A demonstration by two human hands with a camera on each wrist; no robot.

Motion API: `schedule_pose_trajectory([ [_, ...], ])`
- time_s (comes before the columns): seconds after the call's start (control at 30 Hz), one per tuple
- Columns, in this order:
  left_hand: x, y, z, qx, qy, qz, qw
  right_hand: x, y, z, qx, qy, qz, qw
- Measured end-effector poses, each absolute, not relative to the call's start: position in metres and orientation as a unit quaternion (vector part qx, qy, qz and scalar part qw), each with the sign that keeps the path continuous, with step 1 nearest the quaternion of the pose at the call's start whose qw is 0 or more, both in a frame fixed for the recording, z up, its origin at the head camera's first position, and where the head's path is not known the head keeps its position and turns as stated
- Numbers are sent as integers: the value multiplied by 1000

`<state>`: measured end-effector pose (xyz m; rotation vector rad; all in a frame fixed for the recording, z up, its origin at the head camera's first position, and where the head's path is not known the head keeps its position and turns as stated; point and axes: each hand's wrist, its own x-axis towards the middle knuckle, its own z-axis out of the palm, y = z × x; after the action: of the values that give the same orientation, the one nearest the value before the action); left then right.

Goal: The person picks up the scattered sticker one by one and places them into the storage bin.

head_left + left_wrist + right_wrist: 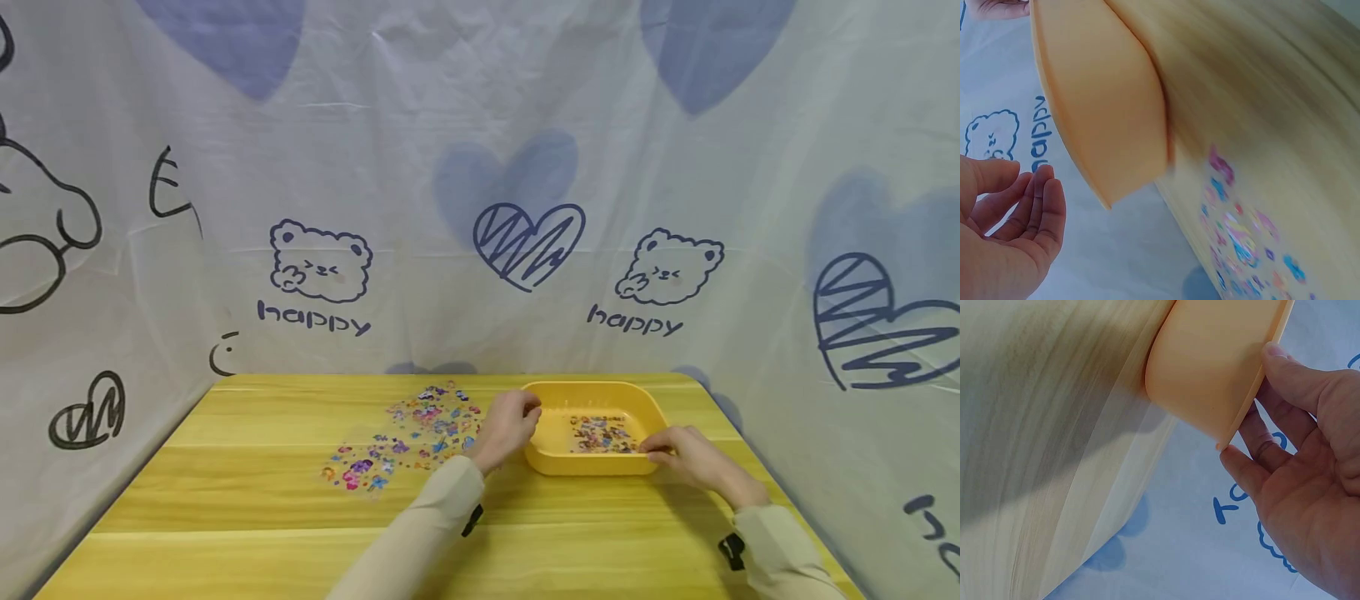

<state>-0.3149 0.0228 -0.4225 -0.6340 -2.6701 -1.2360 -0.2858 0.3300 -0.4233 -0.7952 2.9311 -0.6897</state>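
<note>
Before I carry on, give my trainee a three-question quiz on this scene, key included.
1. Which hand plainly grips the rim of the yellow tub?
2. What lies inside the tub? A) water B) small multicoloured pieces C) a folded cloth
3. Fill in, as the head camera sees it: the scattered pieces on the table lie to the ___ of the tub.

Key: 1. The right hand. 2. B. 3. Left.

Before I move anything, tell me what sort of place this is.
Probably a small screened-off booth for tabletop activities: printed sheeting hangs on three sides of a wood-grain table, with a yellow tray and scattered colourful pieces.
</note>
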Motion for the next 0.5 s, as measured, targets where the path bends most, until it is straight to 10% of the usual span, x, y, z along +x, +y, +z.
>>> schedule_pose_trajectory([
  [0.5, -305, -28, -429, -175, -882, -435, 53, -288, 332, -427, -246, 944, -218, 29],
])
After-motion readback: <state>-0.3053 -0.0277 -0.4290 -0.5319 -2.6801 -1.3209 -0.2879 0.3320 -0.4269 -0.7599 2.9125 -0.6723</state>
